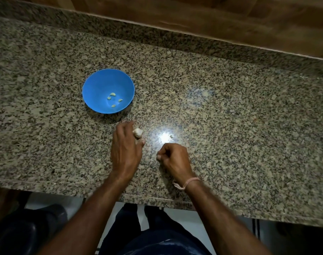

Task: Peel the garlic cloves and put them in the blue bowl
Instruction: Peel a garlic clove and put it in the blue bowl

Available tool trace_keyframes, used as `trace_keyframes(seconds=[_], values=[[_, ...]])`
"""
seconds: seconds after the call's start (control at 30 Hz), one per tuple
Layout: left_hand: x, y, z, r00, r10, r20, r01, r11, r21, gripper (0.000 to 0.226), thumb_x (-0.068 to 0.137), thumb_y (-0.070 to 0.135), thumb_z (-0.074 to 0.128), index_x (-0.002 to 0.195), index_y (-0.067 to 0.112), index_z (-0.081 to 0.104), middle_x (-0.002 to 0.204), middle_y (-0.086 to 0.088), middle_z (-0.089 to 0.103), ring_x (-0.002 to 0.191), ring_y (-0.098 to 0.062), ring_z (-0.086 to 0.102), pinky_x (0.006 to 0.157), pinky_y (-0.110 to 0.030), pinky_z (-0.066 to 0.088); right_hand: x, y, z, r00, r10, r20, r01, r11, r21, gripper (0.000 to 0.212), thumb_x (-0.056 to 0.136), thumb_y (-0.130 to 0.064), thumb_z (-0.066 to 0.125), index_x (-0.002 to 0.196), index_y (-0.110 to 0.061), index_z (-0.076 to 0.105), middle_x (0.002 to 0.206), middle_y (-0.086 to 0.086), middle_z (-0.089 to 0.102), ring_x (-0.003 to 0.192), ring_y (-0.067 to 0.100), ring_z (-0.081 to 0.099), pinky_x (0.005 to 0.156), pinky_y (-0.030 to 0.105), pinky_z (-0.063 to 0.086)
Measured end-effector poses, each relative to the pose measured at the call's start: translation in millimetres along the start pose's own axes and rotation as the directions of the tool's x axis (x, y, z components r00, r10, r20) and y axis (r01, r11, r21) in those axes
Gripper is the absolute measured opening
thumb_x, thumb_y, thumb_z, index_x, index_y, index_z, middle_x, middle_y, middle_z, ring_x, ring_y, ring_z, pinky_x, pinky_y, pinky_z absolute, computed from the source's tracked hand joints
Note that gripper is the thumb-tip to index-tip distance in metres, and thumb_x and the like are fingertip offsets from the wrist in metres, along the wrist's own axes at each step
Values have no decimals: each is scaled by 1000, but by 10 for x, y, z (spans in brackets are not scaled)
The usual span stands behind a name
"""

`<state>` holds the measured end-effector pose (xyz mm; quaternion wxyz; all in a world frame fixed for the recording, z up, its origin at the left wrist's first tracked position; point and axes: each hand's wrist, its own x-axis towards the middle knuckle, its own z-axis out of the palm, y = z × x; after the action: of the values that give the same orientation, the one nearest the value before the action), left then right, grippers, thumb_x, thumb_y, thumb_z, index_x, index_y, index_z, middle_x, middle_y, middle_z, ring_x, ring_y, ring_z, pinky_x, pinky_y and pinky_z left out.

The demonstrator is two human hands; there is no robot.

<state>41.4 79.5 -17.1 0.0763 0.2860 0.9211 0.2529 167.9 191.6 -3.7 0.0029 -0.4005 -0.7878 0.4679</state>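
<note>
1. At the near edge of the granite counter [230, 111], two bare forearms reach in from below. The right one wears a pale string bracelet [186, 183] at the wrist.
2. The right hand [172, 159] rests on the counter with its fingers curled under into a loose fist. Its fingertips seem pinched together at the left side, perhaps on a small pale scrap, but what it holds, if anything, is too small to tell.
3. The left hand [124, 148] lies just left of the right hand and slightly farther in, back upward, fingers reaching away. Its fingertips and thumb close around a white garlic piece [137, 133], which sticks out on the right side of the fingers, at or just above the counter.
4. One small pale bit [171, 136] lies loose on the counter to the right of the held garlic, in the bright glare of a light, apart from both hands. Whether it is skin or clove cannot be told.
5. Farther in and to the left stands one blue bowl [94, 83], upright, near the left hand's fingertips but not touching them.
6. Inside the bowl lie four peeled cloves [112, 94], pale yellow, spread apart on the bottom.
7. At the far side, a wooden panel [212, 15] runs along the back of the counter.
</note>
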Motion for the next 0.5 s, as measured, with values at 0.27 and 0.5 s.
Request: trace_keyframes(seconds=[0.27, 0.5], values=[[-441, -76, 177, 999, -51, 2, 51, 999, -7, 42, 90, 29, 75, 124, 18, 52, 117, -3, 54, 104, -23, 54, 81, -38, 48, 90, -116, 88, 1000, 7, -26, -13, 971, -241, 23, 86, 2, 69, 75, -19, 68, 72, -6, 68, 70, 9, 65, 69, 31, 57], [-462, -16, 79, 991, -85, 105, 102, 980, -170, 22, 95, 33, 71, 114, 29, 59, 109, 9, 59, 98, -14, 55, 73, -34, 48, 35, -57, 7, 993, 120, 19, -121, 992, 48, 9, 90, -8, 77, 83, -13, 73, 78, 0, 74, 74, 13, 71, 68, 27, 58]])
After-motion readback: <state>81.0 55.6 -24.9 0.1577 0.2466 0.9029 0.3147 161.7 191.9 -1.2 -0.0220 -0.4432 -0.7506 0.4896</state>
